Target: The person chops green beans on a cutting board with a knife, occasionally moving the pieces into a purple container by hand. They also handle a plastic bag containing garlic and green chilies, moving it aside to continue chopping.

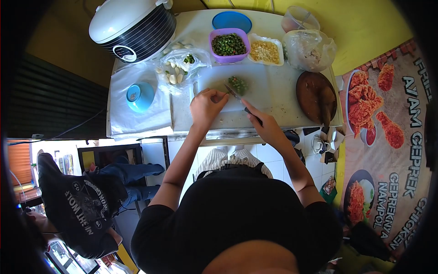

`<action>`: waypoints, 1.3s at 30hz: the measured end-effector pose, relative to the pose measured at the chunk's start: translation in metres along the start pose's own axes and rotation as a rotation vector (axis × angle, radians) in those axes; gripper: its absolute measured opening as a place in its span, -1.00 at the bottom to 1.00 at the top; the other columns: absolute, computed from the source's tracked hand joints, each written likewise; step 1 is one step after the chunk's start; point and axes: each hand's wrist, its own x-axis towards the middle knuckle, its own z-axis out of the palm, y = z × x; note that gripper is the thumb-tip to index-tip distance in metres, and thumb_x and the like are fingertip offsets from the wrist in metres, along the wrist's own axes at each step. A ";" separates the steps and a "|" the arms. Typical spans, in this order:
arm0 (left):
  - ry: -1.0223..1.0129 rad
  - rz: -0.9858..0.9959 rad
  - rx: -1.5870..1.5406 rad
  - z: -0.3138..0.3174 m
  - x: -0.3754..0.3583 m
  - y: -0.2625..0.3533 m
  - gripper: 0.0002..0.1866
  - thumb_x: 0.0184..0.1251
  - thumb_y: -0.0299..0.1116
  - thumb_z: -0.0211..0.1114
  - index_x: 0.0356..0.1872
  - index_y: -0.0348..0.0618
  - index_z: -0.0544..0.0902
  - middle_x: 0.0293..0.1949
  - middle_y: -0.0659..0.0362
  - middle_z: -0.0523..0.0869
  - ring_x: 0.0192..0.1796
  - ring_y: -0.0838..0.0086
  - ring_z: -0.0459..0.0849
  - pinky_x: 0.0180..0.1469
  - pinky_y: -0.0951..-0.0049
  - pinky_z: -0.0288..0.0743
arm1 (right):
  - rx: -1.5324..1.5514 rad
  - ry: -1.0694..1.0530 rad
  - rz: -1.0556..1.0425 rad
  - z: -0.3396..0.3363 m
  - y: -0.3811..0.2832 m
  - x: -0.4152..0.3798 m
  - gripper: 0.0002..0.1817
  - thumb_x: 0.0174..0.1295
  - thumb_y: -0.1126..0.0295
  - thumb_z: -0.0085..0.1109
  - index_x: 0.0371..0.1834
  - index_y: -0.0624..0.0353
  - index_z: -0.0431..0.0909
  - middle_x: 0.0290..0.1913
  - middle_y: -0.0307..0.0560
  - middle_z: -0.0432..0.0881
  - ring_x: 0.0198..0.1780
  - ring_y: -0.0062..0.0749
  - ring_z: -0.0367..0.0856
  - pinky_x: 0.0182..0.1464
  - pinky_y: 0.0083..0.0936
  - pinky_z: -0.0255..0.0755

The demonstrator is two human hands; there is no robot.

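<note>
My right hand (267, 126) is closed around the dark handle of a knife (234, 93), whose blade points up and left over a white cutting board (260, 84). My left hand (208, 106) is closed in a pinch at the board's left part, its fingertips close to the blade. What it pinches is too small to make out. Just beyond the blade lies a small heap of chopped green pieces (237, 85). Behind the board stand a purple container (229, 59) of chopped green pieces and a white tub (279, 51) of pale yellow chopped bits.
A plastic bag with peeled garlic cloves (173, 77) and an upturned blue bowl (140, 97) lie left. A rice cooker (132, 29) stands behind them. On the right are a stone mortar (306, 98) with pestle and a plastic bag (310, 50). Another person (86, 205) is at left.
</note>
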 end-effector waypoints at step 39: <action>0.066 0.008 -0.090 0.004 -0.005 -0.004 -0.86 0.02 -0.25 0.43 -0.51 -0.08 0.73 -0.52 0.29 0.67 -0.48 0.49 0.65 -0.37 0.46 0.49 | -0.072 -0.036 -0.065 0.001 0.002 -0.003 -0.43 0.40 0.40 -0.07 0.47 -0.25 0.14 -0.65 0.17 0.36 -0.66 -0.14 0.39 -0.43 -0.40 0.36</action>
